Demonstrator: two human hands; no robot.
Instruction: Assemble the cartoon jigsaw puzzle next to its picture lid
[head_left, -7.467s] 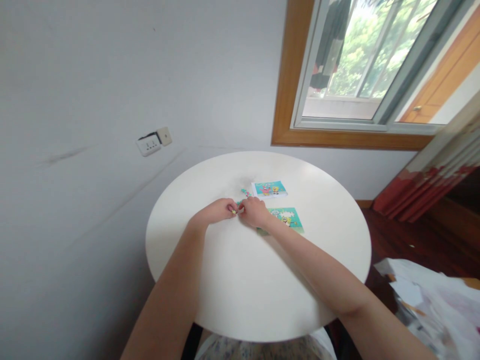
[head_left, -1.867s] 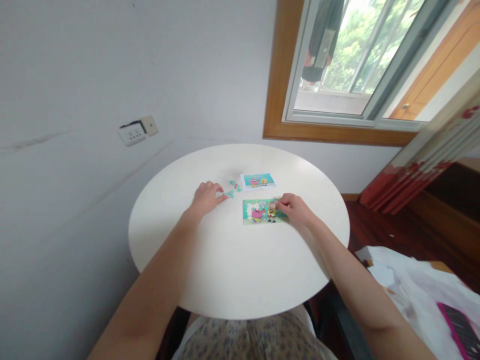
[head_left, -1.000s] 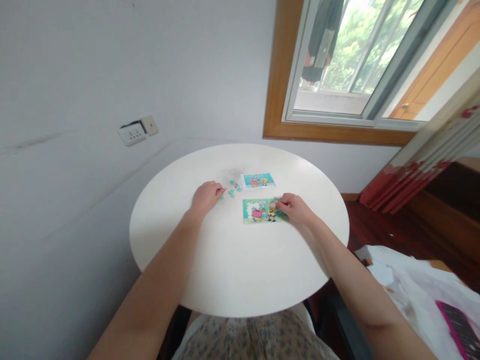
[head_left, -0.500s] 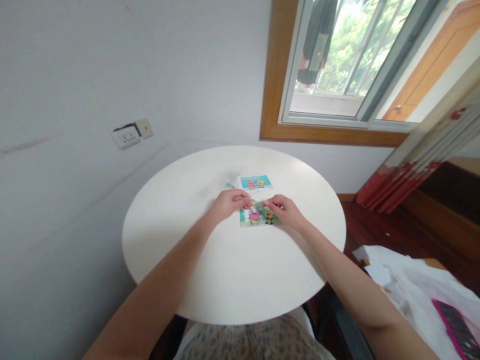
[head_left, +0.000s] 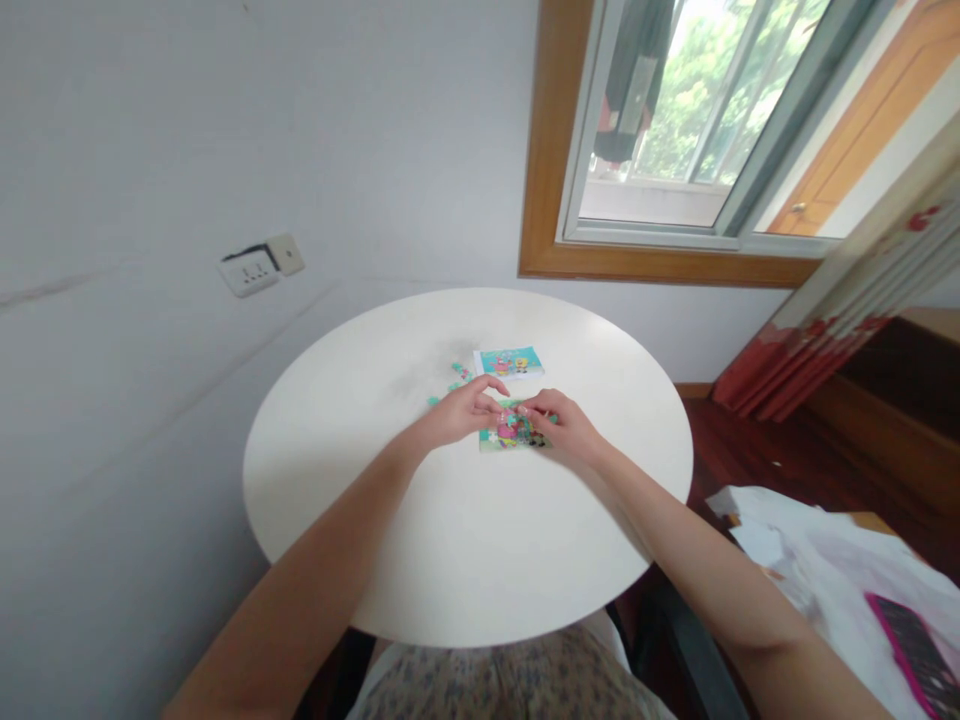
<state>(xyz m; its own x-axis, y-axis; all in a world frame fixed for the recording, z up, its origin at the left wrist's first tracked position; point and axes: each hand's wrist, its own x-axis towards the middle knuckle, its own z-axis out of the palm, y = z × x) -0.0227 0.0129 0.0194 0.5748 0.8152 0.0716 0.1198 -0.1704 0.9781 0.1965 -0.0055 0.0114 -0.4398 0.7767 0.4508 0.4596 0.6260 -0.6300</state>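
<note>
A small puzzle piece (head_left: 512, 419) in teal and pink is between the fingertips of both hands, just above a jigsaw puzzle (head_left: 491, 442) with cartoon figures. My left hand (head_left: 466, 412) touches the piece from the left with thumb and lower fingers, its index finger lifted apart. From the right, my right hand (head_left: 562, 420) pinches the piece and covers part of the puzzle's right side. Several loose puzzle pieces (head_left: 460, 372) lie beyond my left hand, partly hidden by it. Behind the puzzle is a flat box or booklet (head_left: 511, 362) with a similar picture.
The round white table (head_left: 450, 550) stands against the wall below a wood-framed window (head_left: 530, 200). At the lower right, a dark phone with a pink edge (head_left: 911, 640) lies on white plastic (head_left: 810, 560). A dark chair armrest (head_left: 690, 650) is beside my right arm.
Both hands have drawn closer together over the puzzle, and the small piece now shows between them. My left index finger has lifted. More loose pieces show beyond the left hand.
</note>
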